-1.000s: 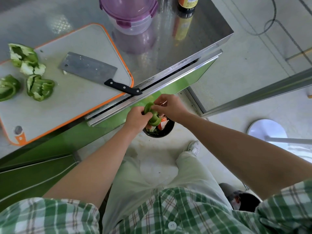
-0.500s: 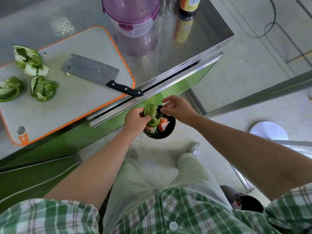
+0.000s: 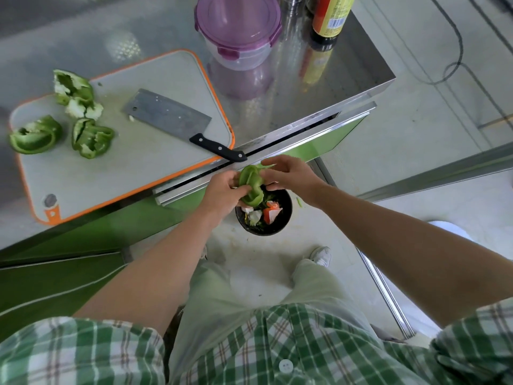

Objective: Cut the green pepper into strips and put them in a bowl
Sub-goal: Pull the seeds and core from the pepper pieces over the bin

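Observation:
My left hand (image 3: pixel 222 193) grips a green pepper piece (image 3: pixel 251 184) just off the counter's front edge, above a black bin (image 3: pixel 287 218) on the floor that holds food scraps. My right hand (image 3: pixel 290 175) touches the pepper piece from the right, fingers loosely spread around it. Three more green pepper pieces lie at the left of the orange-rimmed cutting board (image 3: pixel 133 162): one at the far left (image 3: pixel 34 136), one beside it (image 3: pixel 91 137) and one with white core above (image 3: pixel 73 93). A cleaver (image 3: pixel 177 120) lies flat on the board, black handle toward me.
A purple lidded container (image 3: pixel 238 29) and a sauce bottle (image 3: pixel 331 15) stand at the back of the steel counter (image 3: pixel 333 79). Green cabinet fronts (image 3: pixel 55 273) run below the counter. My legs and a shoe (image 3: pixel 322 255) are on the pale floor.
Both hands with the pepper piece have risen slightly toward the counter edge. My right hand's fingers have spread out more around the piece.

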A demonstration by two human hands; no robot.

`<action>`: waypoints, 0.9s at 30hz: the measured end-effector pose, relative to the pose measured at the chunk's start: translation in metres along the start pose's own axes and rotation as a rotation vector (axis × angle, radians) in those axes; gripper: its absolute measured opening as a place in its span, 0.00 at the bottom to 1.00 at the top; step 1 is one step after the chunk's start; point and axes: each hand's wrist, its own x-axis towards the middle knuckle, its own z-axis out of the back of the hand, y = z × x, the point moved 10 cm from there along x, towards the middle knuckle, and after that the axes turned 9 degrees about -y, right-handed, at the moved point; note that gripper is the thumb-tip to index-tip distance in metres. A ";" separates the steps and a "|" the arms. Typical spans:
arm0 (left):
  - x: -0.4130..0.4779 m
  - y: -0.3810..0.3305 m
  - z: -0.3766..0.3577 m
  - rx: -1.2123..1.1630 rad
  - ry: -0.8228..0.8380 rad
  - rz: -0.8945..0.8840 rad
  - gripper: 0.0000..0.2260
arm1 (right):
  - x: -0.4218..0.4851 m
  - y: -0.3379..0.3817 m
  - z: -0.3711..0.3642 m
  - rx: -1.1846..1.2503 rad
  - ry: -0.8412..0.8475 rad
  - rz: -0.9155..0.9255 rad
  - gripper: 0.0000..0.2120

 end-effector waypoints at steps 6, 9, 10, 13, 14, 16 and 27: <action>-0.011 -0.004 0.012 -0.101 0.075 0.021 0.15 | 0.000 0.008 -0.018 0.012 0.124 -0.066 0.08; -0.015 0.002 0.039 -0.129 0.082 0.065 0.15 | -0.001 0.021 -0.019 -0.092 0.158 -0.059 0.09; -0.015 0.001 0.053 -0.158 0.041 0.067 0.14 | 0.002 0.031 -0.020 -0.120 0.137 -0.029 0.11; -0.013 -0.008 0.097 -0.231 -0.141 0.050 0.13 | 0.012 0.070 -0.037 -0.146 0.071 0.081 0.09; -0.012 -0.009 0.114 -0.245 -0.221 0.049 0.11 | 0.016 0.081 -0.047 -0.185 0.054 0.131 0.07; -0.011 -0.010 0.145 -0.250 -0.377 0.055 0.09 | 0.022 0.104 -0.067 -0.384 -0.021 0.285 0.03; 0.012 -0.008 0.222 0.031 -0.667 0.027 0.08 | 0.050 0.121 -0.123 -1.001 -0.132 0.544 0.19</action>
